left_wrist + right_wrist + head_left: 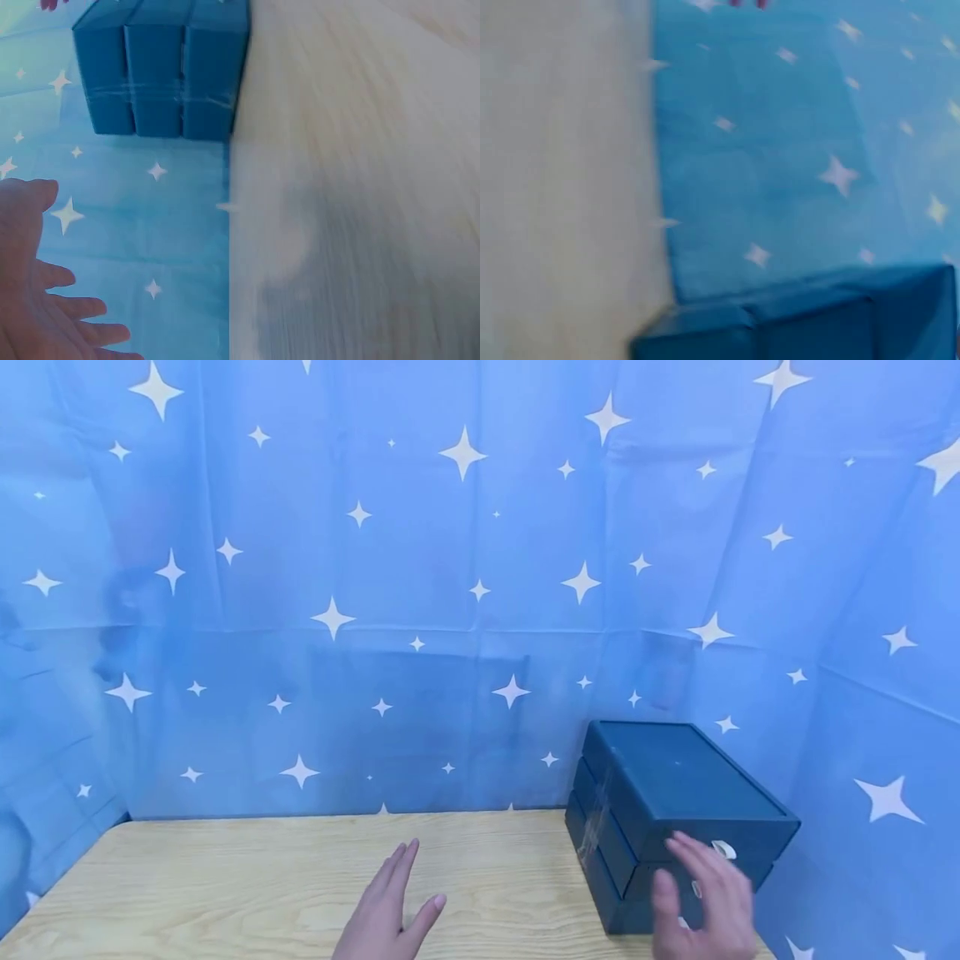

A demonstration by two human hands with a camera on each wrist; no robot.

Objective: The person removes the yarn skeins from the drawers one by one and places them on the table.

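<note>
A dark blue three-drawer box point(690, 768) stands at the right of the table, with small white pulls on its front. My right hand point(708, 906), slightly blurred, is in front of the drawers and overlaps them in the head view; its fingers are extended and it holds nothing. Over the table's front middle is my left hand point(390, 910), fingers straight, thumb spread, nothing in it. The left wrist view shows the left hand point(30, 285) with fingers spread apart and the drawer box point(157, 75) beyond. In the right wrist view the box point(810, 322) fills the bottom edge.
The light wood table point(225, 885) spreads left of the box. A blue cloth point(420, 568) with white stars hangs behind and along both sides. Clear tape point(596, 818) runs down the box's left side across the drawers.
</note>
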